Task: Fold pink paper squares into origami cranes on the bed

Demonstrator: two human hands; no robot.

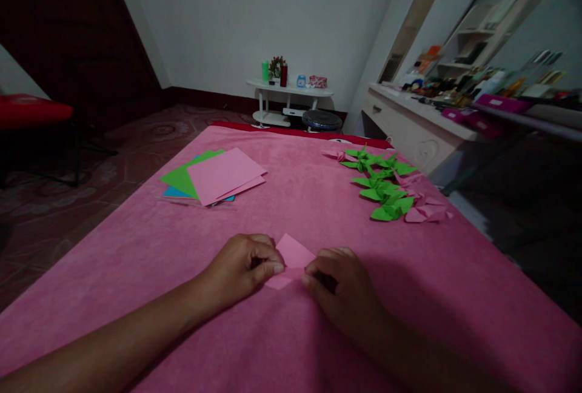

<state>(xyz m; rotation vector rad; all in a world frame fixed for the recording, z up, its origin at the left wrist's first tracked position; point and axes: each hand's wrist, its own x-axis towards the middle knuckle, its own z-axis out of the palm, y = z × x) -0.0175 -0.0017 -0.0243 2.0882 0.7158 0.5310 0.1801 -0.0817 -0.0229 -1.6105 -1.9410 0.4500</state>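
A small folded piece of pink paper lies on the pink cloth-covered table near its front middle. My left hand pinches the paper's left edge with curled fingers. My right hand presses and pinches its right edge, fingers curled over it. Part of the paper is hidden under both hands.
A stack of flat paper sheets, pink on top with green and blue beneath, lies at the left back. Several folded green and pink paper figures lie at the right. A dresser with clutter stands beyond the right edge.
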